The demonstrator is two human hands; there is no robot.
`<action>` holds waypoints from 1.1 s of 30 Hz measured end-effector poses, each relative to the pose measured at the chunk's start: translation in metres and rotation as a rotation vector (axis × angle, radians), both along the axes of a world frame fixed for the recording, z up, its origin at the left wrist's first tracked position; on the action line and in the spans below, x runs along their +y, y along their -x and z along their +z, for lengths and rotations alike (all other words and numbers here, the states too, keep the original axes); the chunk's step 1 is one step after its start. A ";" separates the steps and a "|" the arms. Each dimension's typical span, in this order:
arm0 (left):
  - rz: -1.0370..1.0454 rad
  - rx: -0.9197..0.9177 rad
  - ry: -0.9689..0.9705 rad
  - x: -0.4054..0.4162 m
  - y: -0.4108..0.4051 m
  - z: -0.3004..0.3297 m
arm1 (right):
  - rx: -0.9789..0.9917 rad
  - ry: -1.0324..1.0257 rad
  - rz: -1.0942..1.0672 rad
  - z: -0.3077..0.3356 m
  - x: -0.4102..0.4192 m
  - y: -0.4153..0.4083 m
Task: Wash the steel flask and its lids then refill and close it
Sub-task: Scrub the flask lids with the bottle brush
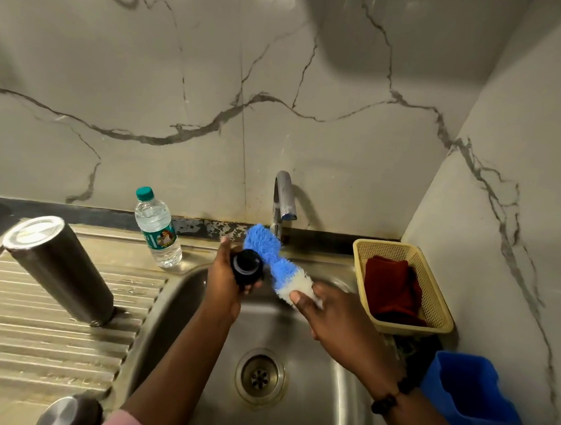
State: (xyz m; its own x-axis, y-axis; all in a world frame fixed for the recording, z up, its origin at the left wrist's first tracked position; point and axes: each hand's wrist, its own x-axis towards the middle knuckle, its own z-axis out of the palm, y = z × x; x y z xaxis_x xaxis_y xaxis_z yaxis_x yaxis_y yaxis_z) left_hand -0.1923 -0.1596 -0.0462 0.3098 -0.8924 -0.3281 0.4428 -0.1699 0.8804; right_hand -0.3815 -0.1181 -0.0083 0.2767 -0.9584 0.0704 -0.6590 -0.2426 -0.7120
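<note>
The sink [334, 394] is occupying the lower centre of the view, with its drain [260, 376] at 6 o'clock from the hands. The ribbed draining board [38, 339] is lying at 9 o'clock of the basin.

The steel flask [60, 267] is standing inverted on the draining board, mouth down on the ribs and flat base up. In this wide-angle view its long axis is running from the base at 10 o'clock down to the mouth at 4 o'clock.

The yellow basket [431, 278] is sitting at 3 o'clock of the basin, holding a red cloth [392, 291]. A blue container [468, 391] is sitting at 5 o'clock of the basket.

The left hand [223, 284] is closing around the black lid [247, 266], holding it above the far part of the basin. The lid's round open face is pointing up toward the camera.

The right hand [335, 316] is gripping the white handle end of the blue brush [270, 254]. The brush's long axis is running from the hand at 5 o'clock to the tip at 11 o'clock; its bristles are touching the lid's right side.

The tap [284, 199] is standing at 12 o'clock of the brush. The plastic water bottle [156, 228] is standing upright, cap up, at 9 o'clock of the lid.

A steel lid [67, 412] is lying at the board's near edge, at 7 o'clock of the view.
</note>
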 end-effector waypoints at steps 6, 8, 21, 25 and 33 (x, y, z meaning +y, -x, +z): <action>-0.003 -0.111 0.061 -0.008 -0.022 0.005 | 0.035 -0.005 -0.017 -0.010 0.004 0.007; -0.049 -0.101 0.117 -0.007 -0.021 0.005 | -0.005 0.010 -0.080 -0.013 0.000 0.003; -0.243 -0.254 0.237 0.004 -0.015 0.005 | 0.001 0.147 0.008 0.003 0.003 0.001; -0.138 -0.102 0.247 0.002 -0.014 0.011 | 0.064 0.091 -0.061 0.002 -0.011 0.013; -0.038 0.236 0.304 -0.004 -0.016 0.012 | -0.087 0.157 -0.164 -0.016 0.008 0.005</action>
